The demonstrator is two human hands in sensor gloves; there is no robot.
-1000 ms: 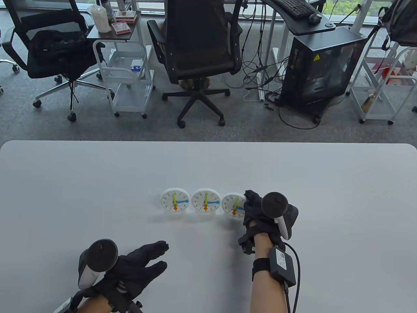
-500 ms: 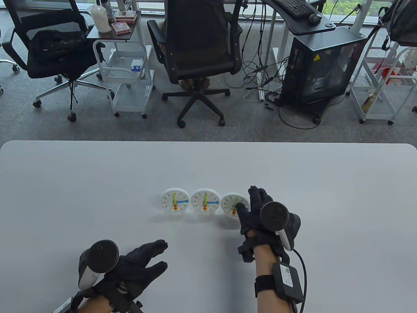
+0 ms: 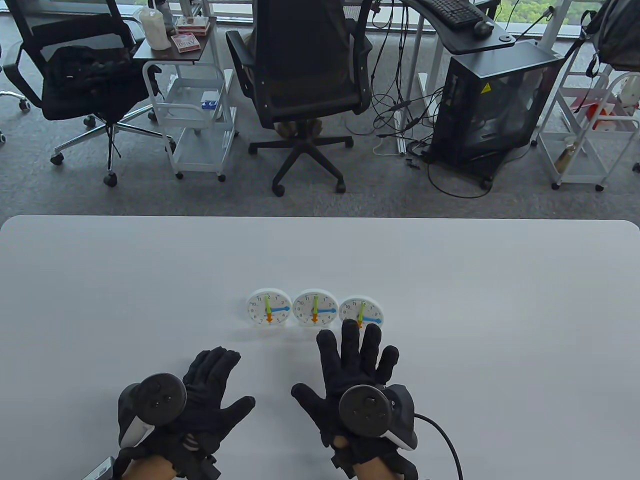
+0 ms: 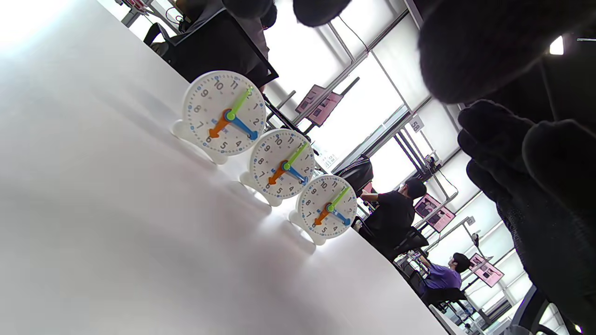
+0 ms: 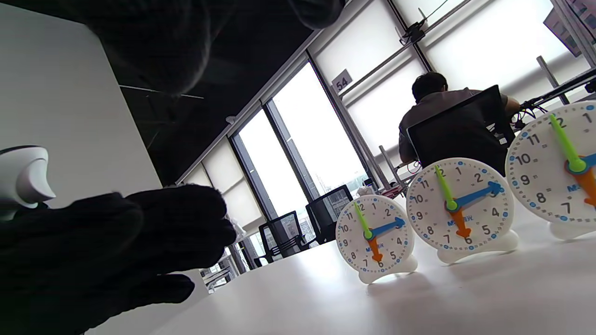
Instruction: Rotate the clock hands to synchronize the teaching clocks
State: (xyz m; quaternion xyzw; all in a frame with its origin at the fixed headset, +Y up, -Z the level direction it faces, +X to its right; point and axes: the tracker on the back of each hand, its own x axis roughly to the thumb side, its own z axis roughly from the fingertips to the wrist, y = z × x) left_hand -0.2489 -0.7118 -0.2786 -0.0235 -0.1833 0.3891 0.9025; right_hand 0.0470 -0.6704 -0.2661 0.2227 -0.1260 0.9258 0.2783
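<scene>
Nothing is gripped by either hand: in the table view the right hand (image 3: 357, 380) is laid flat with fingers spread wide, and the left hand (image 3: 200, 400) is likewise spread, palm down, on the white table (image 3: 500, 310). Both wrists are cut off by the bottom edge, and the knuckles are hidden under the trackers. Three teaching clocks are lined up at 12 o'clock from the right hand: the left clock (image 3: 269, 307), the middle clock (image 3: 315, 307) and the right clock (image 3: 361, 310). The lower rim of the right clock is partly covered by the right hand's fingertips (image 3: 350, 327); whether it is touched cannot be told. Numerals are too small to be read here.

In the left wrist view, the three clocks (image 4: 283, 165) are seen tilted but whole, while the left hand's fingers (image 4: 489, 51) are shown only as dark blurs at the top and right edges.

In the right wrist view, the nearest clock (image 5: 556, 170) is cut off by the right edge, so its blue hand is mostly lost. Dark glove shapes at 9 and 11 o'clock are out of focus.
</scene>
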